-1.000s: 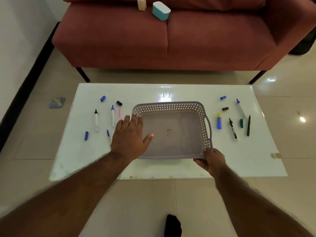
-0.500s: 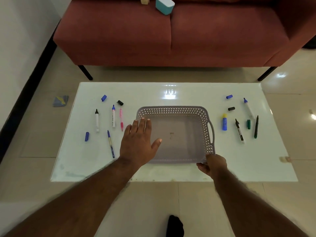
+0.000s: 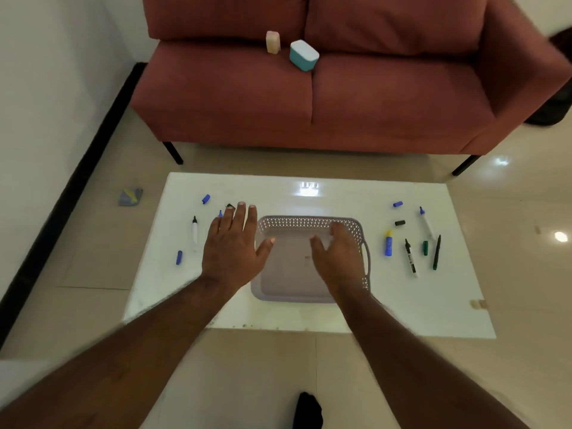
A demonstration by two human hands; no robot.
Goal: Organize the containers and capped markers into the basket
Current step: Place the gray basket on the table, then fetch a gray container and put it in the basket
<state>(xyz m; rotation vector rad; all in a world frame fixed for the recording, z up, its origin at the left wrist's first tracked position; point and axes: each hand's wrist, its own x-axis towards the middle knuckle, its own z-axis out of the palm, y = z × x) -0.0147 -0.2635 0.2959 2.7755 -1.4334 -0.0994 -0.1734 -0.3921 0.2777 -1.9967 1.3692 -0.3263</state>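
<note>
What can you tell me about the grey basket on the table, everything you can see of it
The grey basket looks like moulded plastic: rectangular, shallow, with rounded corners, lattice-perforated walls and a solid floor. A loop handle shows on its right side. It sits flat and upright near the middle of the white table, and nothing can be seen lying inside it. The left hand covers its left wall with fingers spread, and the right hand is over its right half; whether either touches it is unclear.

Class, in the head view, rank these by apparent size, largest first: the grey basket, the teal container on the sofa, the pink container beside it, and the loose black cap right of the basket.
1. grey basket
2. teal container
3. pink container
4. black cap

The containers sit farther away, so their true sizes are understated.
</note>
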